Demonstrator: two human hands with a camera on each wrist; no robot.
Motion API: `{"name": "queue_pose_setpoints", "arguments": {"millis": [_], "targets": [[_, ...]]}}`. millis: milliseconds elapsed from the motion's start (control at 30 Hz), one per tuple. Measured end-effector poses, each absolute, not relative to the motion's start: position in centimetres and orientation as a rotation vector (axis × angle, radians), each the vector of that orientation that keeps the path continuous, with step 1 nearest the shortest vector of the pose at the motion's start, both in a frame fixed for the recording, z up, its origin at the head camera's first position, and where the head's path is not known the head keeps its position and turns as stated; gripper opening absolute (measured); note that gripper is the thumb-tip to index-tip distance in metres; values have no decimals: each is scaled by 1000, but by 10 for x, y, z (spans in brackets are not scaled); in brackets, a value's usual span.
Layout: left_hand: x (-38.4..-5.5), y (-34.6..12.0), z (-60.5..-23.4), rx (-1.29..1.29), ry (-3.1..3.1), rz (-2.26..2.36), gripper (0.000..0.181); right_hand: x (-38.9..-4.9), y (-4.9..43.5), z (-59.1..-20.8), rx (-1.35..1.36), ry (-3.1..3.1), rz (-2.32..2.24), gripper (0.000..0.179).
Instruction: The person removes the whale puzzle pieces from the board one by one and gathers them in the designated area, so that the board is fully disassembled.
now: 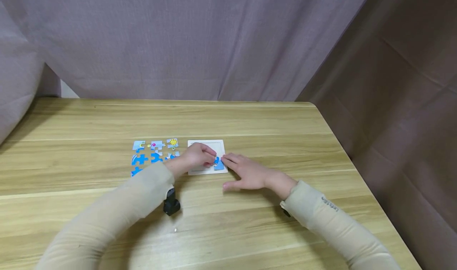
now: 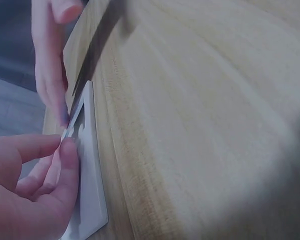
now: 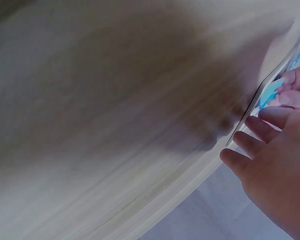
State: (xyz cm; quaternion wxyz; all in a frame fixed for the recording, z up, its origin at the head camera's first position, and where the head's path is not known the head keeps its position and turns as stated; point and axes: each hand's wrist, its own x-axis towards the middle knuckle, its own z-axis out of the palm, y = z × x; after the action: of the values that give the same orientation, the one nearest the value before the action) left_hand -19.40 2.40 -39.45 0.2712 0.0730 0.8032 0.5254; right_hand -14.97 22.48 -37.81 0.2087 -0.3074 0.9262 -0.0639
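Observation:
My left hand is over a white puzzle tray and pinches a blue jigsaw piece between thumb and fingertips, near the tray's lower right corner. In the right wrist view the blue piece appears tilted at those fingertips; whether its lower edge touches the tray is unclear. My right hand lies at the tray's right side, fingers extended and thumb spread. Its fingertips are at the tray's edge beside the piece. From the left wrist, the tray's rim shows below the pinching fingers.
Several loose jigsaw pieces lie in rows left of the tray, some partly hidden by the left forearm. One carries a yellow sun. A tiny white speck is on the wooden table. Grey curtains hang behind and to the right.

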Motion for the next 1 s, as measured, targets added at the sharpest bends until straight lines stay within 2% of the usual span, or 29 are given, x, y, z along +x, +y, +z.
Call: {"name": "queue_pose_setpoints", "arguments": {"millis": [367, 700, 1000], "targets": [[-193, 27, -394, 190, 2211, 1378, 24, -166, 229, -384, -837, 2602, -114, 85], [-195, 22, -394, 199, 2205, 1389, 22, -167, 227, -381, -811, 2579, -60, 87], [-198, 10, -388, 226, 2119, 1443, 27, -166, 227, -381, -797, 2575, -56, 88]]}}
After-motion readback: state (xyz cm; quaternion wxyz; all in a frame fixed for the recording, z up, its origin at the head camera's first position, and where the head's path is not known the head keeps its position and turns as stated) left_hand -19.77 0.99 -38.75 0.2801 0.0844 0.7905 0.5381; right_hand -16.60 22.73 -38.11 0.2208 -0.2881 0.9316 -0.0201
